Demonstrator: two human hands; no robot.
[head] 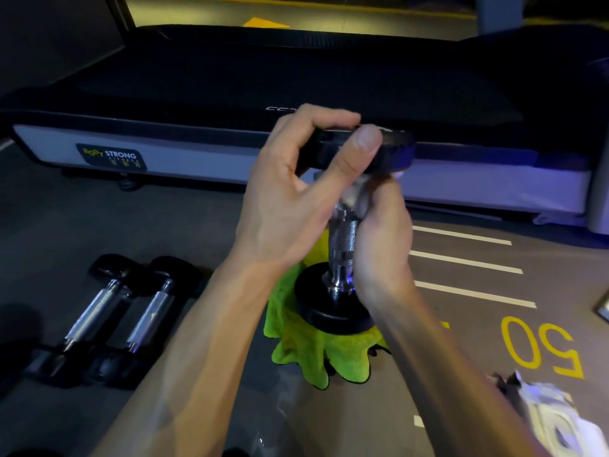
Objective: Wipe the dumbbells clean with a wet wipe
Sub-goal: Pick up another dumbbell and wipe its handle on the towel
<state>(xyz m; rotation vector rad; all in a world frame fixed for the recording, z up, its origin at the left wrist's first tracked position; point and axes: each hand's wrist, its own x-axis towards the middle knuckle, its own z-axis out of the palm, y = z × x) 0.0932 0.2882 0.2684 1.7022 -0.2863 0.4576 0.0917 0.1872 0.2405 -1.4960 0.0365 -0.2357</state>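
A dumbbell (342,245) with a chrome knurled handle and black round heads stands upright, its lower head on a lime-green cloth (306,347) on the floor. My left hand (296,192) grips the rim of its top head, thumb across the front edge. My right hand (382,245) is wrapped round the handle from the right, pressing a white wet wipe (354,192) against the handle's upper part just under the top head. Most of the wipe is hidden inside the fingers.
Two more dumbbells (99,311) (148,315) lie side by side on the grey floor at left. A treadmill (204,159) runs across behind. A crumpled white packet (557,420) lies at the lower right, near yellow floor digits (540,344) and white lines.
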